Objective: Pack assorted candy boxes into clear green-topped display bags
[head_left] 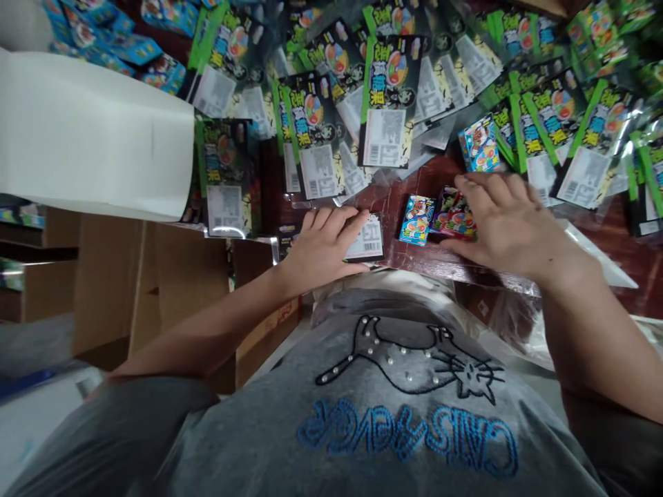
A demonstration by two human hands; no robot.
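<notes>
My left hand (327,241) lies flat, fingers stretched out, on a black packet (370,238) with a white barcode label at the table's near edge. Further right, my right hand (510,214) is spread palm down, its thumb apart from the fingers. It partly covers a small dark purple candy box (449,210) and touches its right side. Against that box stands or lies a small blue candy box (417,219). Another blue box (479,143) sits just beyond my right fingertips. What is under my right palm is hidden.
Black and green packets (391,100) lie overlapping across the back of the dark red table (396,190). A white bin (93,138) stands at the left, with blue packs (103,41) behind it. Cardboard boxes (179,290) are below on the left. A white triangular sheet (603,259) lies at right.
</notes>
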